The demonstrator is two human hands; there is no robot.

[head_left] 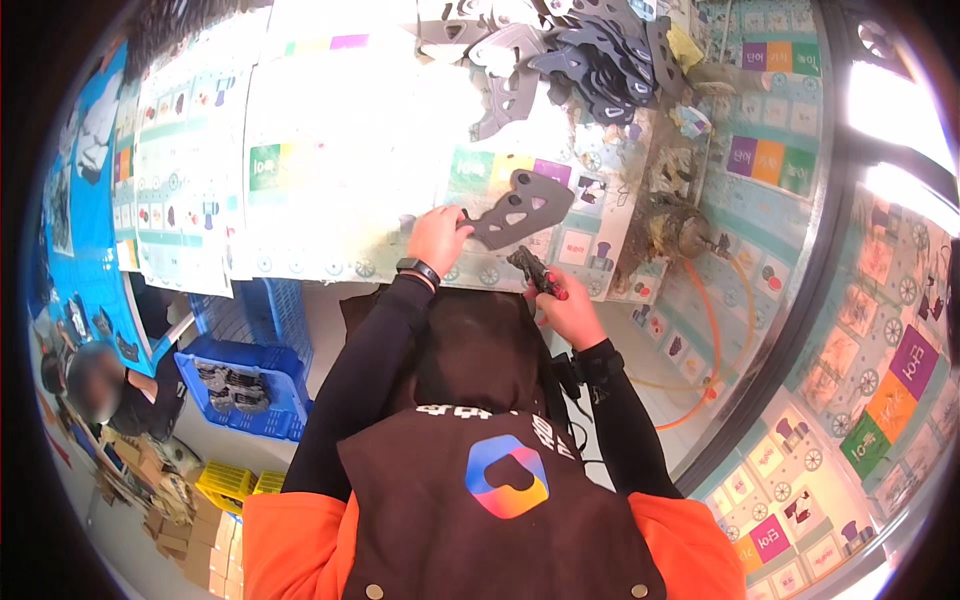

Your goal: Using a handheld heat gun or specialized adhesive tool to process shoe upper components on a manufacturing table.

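Note:
A flat dark grey plate-like part with cut-out openings [535,206] lies at the near side of the paper-covered table. My left hand [438,240] is closed on its left end, fingers pinching the narrow tip. Just right of it, my right hand [570,310] grips a red-handled hand tool with a dark head [530,265], which looks like pliers. The tool's head points up and left toward the part's lower edge, a short way from it. My palm hides much of the tool's handle.
Similar grey parts [600,65] are heaped at the table's far right. A dirty round device [685,232] with an orange hose [716,340] sits at the right edge. At the lower left are a blue crate [290,425] holding dark parts, yellow crates [226,482] and another person [135,400].

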